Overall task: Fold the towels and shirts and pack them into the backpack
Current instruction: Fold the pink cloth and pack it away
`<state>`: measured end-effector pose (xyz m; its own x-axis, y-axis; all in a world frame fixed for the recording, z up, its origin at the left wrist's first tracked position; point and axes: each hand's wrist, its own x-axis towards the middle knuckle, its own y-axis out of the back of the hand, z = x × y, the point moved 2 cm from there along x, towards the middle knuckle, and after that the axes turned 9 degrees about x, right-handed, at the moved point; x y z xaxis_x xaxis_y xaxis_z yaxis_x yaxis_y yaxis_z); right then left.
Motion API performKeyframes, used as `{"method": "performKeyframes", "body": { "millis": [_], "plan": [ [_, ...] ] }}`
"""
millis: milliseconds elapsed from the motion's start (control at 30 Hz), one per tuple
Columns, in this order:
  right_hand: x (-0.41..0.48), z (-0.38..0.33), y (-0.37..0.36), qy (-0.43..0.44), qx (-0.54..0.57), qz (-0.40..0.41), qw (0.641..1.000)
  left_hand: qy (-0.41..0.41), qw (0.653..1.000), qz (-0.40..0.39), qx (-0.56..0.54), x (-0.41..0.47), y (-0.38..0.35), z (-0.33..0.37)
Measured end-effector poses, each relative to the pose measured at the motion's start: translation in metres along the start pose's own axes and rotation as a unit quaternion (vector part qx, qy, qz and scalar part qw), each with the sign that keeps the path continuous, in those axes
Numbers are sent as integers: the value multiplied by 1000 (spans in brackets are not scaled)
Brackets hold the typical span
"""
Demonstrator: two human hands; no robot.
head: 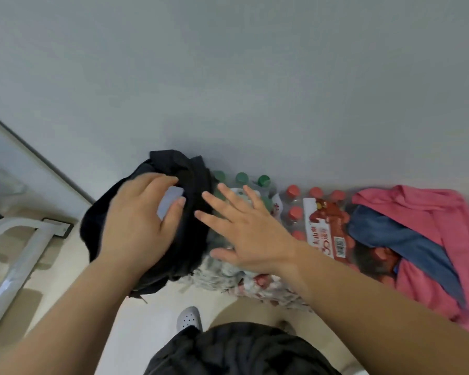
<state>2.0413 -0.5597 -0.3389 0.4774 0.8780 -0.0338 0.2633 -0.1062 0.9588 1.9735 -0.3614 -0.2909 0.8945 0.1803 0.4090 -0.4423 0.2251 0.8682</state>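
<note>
Backpack [192, 234] under left hand [138, 220]: black cloth, matt. Bottle packs [295, 212] beneath right hand [249, 234]: clear plastic, glossy shrink film. Right of right hand: pink garment [431, 212], blue cloth [390, 234], both soft, matt. Left of left hand: white frame [19, 261], glossy wrap. Floor [146, 320] smooth.

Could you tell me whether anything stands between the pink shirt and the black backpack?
The shrink-wrapped bottle packs lie between the pink shirt and the backpack, probably low enough to lift over. The open right hand hovers there, and the left hand covers part of the backpack's opening.
</note>
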Motion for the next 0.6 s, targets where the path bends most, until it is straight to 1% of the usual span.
{"method": "performKeyframes", "body": {
  "millis": [100,167,233,367,500,600],
  "plan": [
    [-47,32,-5,-25,-3,-53,998,-37,998,-30,27,5,0,63],
    [-83,61,-6,-48,-13,-74,996,-59,994,-80,45,4,-17,104],
    [-123,93,-3,-78,-16,-72,994,-72,986,-140,63,2,-41,144],
    [-207,156,17,-190,10,-16,982,-101,964,-236,66,2,-93,224],
    [-287,207,31,-337,20,49,940,-170,937,-296,74,6,-138,296],
    [-338,231,29,-410,30,67,909,-222,912,-336,75,13,-171,339]
  ]
}}
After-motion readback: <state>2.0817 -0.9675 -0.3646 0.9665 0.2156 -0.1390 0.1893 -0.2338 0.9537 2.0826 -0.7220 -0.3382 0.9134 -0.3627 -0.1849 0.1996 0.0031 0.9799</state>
